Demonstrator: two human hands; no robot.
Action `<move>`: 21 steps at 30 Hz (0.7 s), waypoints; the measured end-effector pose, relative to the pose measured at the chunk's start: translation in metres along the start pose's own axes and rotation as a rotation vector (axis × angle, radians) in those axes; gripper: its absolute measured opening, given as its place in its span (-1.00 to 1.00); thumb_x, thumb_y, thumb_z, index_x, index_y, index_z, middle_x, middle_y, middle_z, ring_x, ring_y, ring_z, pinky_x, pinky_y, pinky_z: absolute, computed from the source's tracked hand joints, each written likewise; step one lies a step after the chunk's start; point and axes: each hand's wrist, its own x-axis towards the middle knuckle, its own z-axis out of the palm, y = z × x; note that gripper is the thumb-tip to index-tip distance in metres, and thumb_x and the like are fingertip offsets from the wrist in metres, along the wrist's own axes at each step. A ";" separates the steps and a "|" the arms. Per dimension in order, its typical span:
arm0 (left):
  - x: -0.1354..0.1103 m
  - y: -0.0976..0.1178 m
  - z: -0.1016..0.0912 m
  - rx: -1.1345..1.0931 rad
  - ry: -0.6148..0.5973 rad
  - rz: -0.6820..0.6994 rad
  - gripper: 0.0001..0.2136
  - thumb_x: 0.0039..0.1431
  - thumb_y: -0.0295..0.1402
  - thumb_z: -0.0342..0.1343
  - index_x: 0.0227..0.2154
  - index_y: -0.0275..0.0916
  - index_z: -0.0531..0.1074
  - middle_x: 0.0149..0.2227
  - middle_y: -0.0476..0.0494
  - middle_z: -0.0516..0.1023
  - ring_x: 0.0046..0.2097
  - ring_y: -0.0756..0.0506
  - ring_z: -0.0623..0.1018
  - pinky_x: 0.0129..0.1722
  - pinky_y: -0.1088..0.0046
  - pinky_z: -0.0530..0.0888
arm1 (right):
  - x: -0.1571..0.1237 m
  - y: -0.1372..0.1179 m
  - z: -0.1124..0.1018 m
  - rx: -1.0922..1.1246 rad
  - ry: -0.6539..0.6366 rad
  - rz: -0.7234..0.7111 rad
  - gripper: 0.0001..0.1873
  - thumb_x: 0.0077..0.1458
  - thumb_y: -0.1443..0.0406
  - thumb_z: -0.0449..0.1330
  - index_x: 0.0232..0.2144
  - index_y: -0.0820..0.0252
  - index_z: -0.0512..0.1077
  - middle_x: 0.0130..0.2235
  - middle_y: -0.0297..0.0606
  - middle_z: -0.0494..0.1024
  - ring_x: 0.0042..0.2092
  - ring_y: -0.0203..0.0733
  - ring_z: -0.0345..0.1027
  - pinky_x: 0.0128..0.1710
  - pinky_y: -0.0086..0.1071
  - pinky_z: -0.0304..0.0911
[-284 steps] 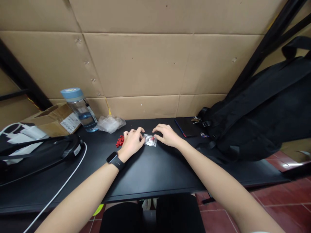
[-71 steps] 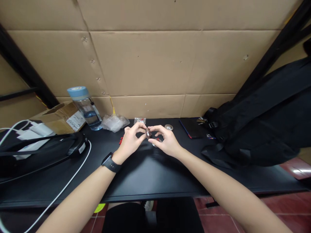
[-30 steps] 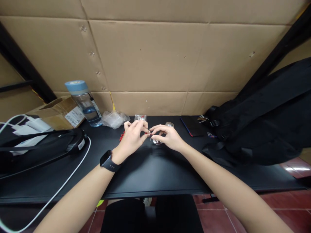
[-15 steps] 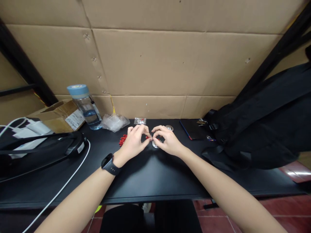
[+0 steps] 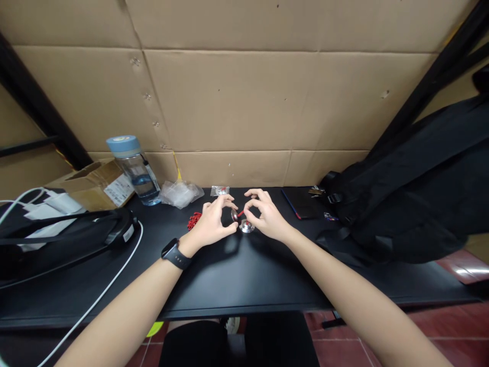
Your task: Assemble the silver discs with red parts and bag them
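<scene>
A small silver finger cymbal (image 5: 234, 215) stands tipped on its edge just above the black desk. My left hand (image 5: 216, 220), with a dark watch on its wrist, curves thumb and fingers around the rim. From the cymbal's middle a short red cord (image 5: 240, 213) runs right to my right hand (image 5: 265, 216), whose thumb and index finger pinch it. The fingertips partly hide the cord's end. Below and between the hands a second silver cymbal (image 5: 247, 227) lies flat, with a bit of red at its centre. Bundled red cord (image 5: 194, 220) rests left of my left hand.
Behind are a small clear packet (image 5: 220, 190), crumpled plastic bags (image 5: 180, 194) and a blue-lidded bottle (image 5: 140, 181). An open cardboard box (image 5: 103, 182), a black bag (image 5: 76, 242) and a white cable (image 5: 124, 265) occupy the left. Rightward lie a dark notebook (image 5: 300, 204) and a backpack (image 5: 412, 199).
My hands have moved slightly apart. A cymbal on edge and a stretch of red cord now show between them. The cymbal behind my right hand is no longer visible.
</scene>
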 end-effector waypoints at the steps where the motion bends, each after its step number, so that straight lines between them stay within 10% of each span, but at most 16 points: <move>1: 0.000 -0.001 -0.001 0.004 -0.015 -0.004 -0.46 0.09 -0.36 0.21 0.13 -0.09 0.17 0.02 -0.09 0.56 0.15 -0.20 0.47 0.16 0.17 0.22 | 0.000 0.000 0.000 -0.001 0.002 -0.002 -0.94 0.16 0.37 0.21 -0.36 0.14 0.46 0.07 -0.11 0.39 0.11 -0.01 0.24 0.14 -0.07 0.21; 8: -0.002 -0.002 0.002 0.114 -0.043 0.021 -0.84 0.24 -0.24 0.17 -0.14 -0.05 0.52 0.07 -0.07 0.51 0.15 -0.21 0.42 0.09 0.17 0.24 | -0.003 0.001 0.007 -0.022 -0.094 -0.013 -0.93 0.20 0.35 0.22 -0.36 0.14 0.48 0.08 -0.14 0.40 0.09 -0.04 0.25 0.14 -0.07 0.19; 21: -0.001 -0.005 0.000 0.227 -0.138 -0.048 -0.88 0.19 -0.28 0.14 -0.26 -0.07 0.55 -0.20 -0.05 0.61 -0.02 -0.19 0.47 -0.05 0.22 0.19 | -0.004 0.020 -0.003 -0.181 -0.361 0.097 -0.91 0.15 0.31 0.29 -0.26 0.17 0.51 -0.24 -0.24 0.51 -0.20 -0.18 0.40 -0.22 -0.35 0.23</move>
